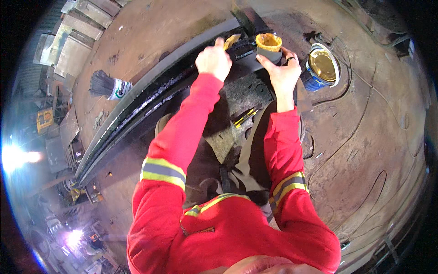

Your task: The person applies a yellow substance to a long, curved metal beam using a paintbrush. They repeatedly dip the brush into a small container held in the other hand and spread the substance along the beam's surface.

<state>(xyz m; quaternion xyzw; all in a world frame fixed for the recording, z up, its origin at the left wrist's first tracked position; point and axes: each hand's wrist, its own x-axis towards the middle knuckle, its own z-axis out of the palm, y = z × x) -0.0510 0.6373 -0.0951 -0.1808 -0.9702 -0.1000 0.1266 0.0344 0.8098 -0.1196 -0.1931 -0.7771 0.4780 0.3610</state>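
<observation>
Hands over long black rail [150, 91] on rusty table [365, 137]. Left hand [213, 59] closed on brush [231, 41] touching rail. Right hand [284, 68] wrapped around small cup [268, 47] of yellow paste. Open blue can [321, 67] just beside right hand.

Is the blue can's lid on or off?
On. The blue can stands upright by the right hand, its gold lid covering the top.

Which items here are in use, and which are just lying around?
In use: brush in left hand, small cup of yellow paste in right hand, long black steel beam.
Lying about: blue tin, bundle of rods, cables.
</observation>
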